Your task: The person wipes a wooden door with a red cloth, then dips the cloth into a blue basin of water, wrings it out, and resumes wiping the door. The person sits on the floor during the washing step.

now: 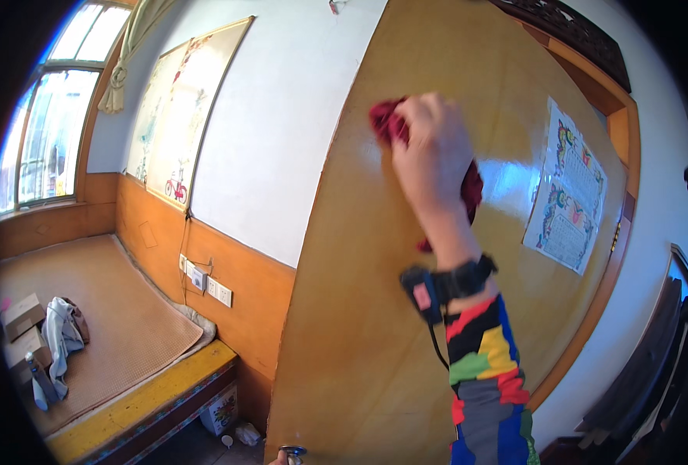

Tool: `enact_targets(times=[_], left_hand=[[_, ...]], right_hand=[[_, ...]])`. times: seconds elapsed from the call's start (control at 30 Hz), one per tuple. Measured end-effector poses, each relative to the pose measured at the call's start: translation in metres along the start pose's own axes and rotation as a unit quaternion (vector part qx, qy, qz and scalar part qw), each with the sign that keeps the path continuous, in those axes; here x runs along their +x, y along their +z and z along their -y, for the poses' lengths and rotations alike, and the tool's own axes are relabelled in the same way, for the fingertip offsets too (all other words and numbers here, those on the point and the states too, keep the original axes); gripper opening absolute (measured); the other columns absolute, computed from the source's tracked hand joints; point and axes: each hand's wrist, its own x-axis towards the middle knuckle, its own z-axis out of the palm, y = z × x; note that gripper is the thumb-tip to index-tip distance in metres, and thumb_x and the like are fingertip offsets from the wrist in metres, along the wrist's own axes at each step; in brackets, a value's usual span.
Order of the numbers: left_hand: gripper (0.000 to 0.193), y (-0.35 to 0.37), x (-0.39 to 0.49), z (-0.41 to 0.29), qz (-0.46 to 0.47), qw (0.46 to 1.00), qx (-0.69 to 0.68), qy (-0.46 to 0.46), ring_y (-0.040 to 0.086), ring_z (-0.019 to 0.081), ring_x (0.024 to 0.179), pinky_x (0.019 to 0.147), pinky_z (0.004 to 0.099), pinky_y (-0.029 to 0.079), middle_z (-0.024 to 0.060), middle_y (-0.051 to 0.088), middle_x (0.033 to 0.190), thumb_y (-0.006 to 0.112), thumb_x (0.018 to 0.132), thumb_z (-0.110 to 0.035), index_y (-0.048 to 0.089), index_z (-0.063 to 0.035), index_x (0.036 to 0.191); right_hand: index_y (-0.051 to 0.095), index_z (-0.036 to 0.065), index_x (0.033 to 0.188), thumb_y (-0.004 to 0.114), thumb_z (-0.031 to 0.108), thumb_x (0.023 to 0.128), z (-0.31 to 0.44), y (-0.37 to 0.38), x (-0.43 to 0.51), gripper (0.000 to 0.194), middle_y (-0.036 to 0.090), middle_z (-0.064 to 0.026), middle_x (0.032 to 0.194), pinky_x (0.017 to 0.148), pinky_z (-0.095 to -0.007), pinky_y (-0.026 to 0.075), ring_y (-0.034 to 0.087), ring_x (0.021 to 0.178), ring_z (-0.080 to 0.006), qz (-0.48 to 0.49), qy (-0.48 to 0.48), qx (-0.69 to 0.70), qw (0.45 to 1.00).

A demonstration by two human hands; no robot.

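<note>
My right hand (434,151) is raised against the wooden door (373,325), fingers bunched around a dark red cloth (389,119). Part of the cloth pokes out past the fingertips, and more of it hangs behind my wrist. A black strap with a small cabled device (428,290) circles that wrist, above a multicoloured patterned sleeve. At the bottom edge of the view, a small piece of my left hand (278,459) shows beside the metal door knob (292,450). Most of that hand is cut off, so its grip is hidden.
A printed paper sheet (567,192) is stuck on the door near its hinge side. To the left stands a mat-covered platform bed (140,325) with boxes (24,317) and a grey garment (62,337). Wall sockets (219,290) and hanging pictures (204,104) line the wall.
</note>
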Motion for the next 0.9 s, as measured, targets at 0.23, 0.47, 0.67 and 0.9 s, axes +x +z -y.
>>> enact_targets(times=[0.23, 0.47, 0.67, 0.9], left_hand=[[0.066, -0.009, -0.006, -0.004, -0.009, 0.999, -0.013, 0.034, 0.069, 0.0372, 0.075, 0.068, 0.0496, 0.054, 0.0188, 0.070, 0.081, 0.065, 0.083, -0.048, 0.040, -0.0177, 0.136], [0.058, -0.004, -0.006, 0.002, -0.019, 0.999, -0.032, 0.024, 0.068, 0.0393, 0.072, 0.065, 0.0509, 0.054, 0.0189, 0.069, 0.077, 0.065, 0.082, -0.049, 0.047, -0.0156, 0.126], [0.060, -0.005, -0.009, -0.001, -0.010, 1.000, -0.016, 0.020, 0.068, 0.0397, 0.080, 0.071, 0.0502, 0.053, 0.0198, 0.070, 0.083, 0.065, 0.081, -0.053, 0.048, -0.0105, 0.120], [0.065, -0.022, -0.019, -0.013, 0.044, 0.999, -0.014, -0.022, 0.068, 0.0365, 0.087, 0.077, 0.0450, 0.053, 0.0175, 0.071, 0.088, 0.065, 0.078, -0.058, 0.051, -0.0065, 0.116]], right_hand=[[0.060, 0.009, 0.084, 0.073, -0.003, 0.061, 0.050, -0.024, -0.050, 0.028, 0.058, -0.0074, 0.091, 0.074, -0.0405, 0.050, 0.058, 0.089, -0.0297, 0.056, -0.054, 0.075, 0.994], [0.060, 0.009, 0.077, 0.075, 0.005, 0.066, 0.008, 0.040, 0.067, 0.019, 0.059, -0.0069, 0.082, 0.069, -0.0406, 0.050, 0.059, 0.082, -0.0289, -0.088, -0.015, -0.021, 0.996], [0.062, 0.009, 0.079, 0.076, 0.006, 0.065, 0.027, 0.033, 0.051, 0.020, 0.059, -0.0056, 0.082, 0.070, -0.0401, 0.051, 0.059, 0.083, -0.0285, -0.077, -0.025, -0.004, 0.997], [0.060, 0.009, 0.081, 0.073, -0.002, 0.065, 0.076, -0.013, -0.026, 0.024, 0.059, -0.0055, 0.087, 0.072, -0.0394, 0.050, 0.058, 0.083, -0.0278, 0.079, -0.081, 0.090, 0.989]])
